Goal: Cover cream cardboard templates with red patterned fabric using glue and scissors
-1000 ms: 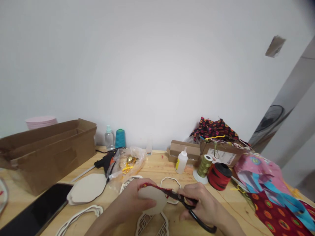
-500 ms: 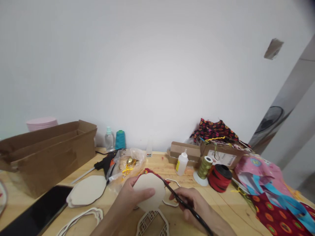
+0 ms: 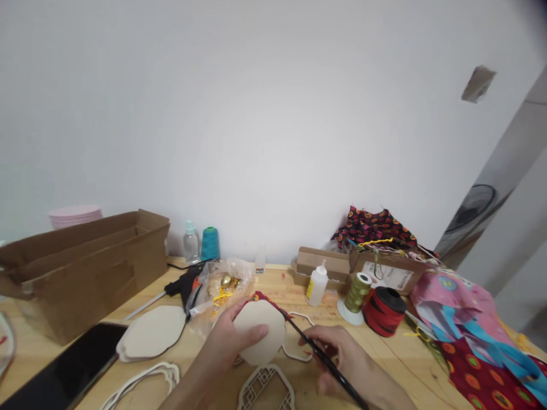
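My left hand (image 3: 237, 337) pinches a pale, scallop-edged flat panel (image 3: 267, 327), thumb on its face. Red patterned fabric (image 3: 258, 296) shows along the panel's upper edge, behind it. My right hand (image 3: 337, 359) is closed round a long, slim black tool (image 3: 314, 345) held like a pen. The tool's tip meets the fabric edge at the panel's upper right; its exact kind is unclear. Below the panel lies a pale lattice-cut piece (image 3: 278, 373). A thin pale outline frame (image 3: 304, 357) rests partly behind my right hand.
Pale panels (image 3: 151, 331), frames (image 3: 173, 373) and a phone (image 3: 70, 364) lie left, before a cardboard box (image 3: 102, 273). A glue gun (image 3: 184, 286) touches a plastic bag (image 3: 239, 272). Rightward stand a squeeze bottle (image 3: 316, 286), thread spools (image 3: 358, 291) (image 3: 383, 312) and fabrics (image 3: 478, 370).
The tool and my right hand have shifted very slightly, with the tip still at the panel's upper right edge. The whole view has moved a little. Both holds are the same.
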Demonstrator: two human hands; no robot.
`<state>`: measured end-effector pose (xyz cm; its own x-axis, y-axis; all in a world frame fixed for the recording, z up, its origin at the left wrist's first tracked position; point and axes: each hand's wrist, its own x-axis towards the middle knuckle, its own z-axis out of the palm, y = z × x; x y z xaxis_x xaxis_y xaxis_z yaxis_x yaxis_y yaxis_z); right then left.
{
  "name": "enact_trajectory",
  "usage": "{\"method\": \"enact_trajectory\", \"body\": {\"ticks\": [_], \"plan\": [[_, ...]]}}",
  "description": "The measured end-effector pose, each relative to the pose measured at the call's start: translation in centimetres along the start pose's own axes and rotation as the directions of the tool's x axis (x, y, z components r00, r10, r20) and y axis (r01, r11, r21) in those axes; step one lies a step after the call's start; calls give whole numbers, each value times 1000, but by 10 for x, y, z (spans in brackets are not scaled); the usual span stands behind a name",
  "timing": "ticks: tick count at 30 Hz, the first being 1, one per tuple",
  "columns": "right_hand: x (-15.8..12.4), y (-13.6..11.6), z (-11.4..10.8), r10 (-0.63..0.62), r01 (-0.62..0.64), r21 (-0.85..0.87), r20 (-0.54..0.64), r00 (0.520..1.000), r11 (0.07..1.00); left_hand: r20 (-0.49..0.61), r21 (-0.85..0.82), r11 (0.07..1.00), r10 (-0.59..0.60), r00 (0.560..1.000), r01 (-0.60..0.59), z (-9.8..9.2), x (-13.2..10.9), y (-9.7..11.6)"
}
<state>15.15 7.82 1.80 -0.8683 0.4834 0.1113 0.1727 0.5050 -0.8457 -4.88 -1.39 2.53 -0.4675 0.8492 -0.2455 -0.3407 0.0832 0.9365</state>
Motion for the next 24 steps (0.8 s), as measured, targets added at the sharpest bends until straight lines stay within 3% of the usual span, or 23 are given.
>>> {"method": "enact_trajectory", "body": {"ticks": [5, 10, 14, 20, 24], "plan": [[-2, 4, -1, 67, -66, 14, -44, 997, 998, -1, -118, 992, 47, 999, -46, 0, 0, 5], [0, 13, 6, 3, 3, 220, -27, 1000, 976, 46, -335, 942, 15, 999, 1, 0, -7, 11], [1, 18, 19, -78, 125, 380, -137, 988, 917, 85, -402, 914, -22, 996, 55, -5, -6, 9], [5, 15, 37, -62, 205, 606, -248, 967, 769, -26, -547, 831, -139, 990, 102, -7, -4, 5], [10, 14, 41, -36, 199, 664, -251, 967, 721, 48, -525, 847, -61, 997, 77, -1, -6, 4]]}}
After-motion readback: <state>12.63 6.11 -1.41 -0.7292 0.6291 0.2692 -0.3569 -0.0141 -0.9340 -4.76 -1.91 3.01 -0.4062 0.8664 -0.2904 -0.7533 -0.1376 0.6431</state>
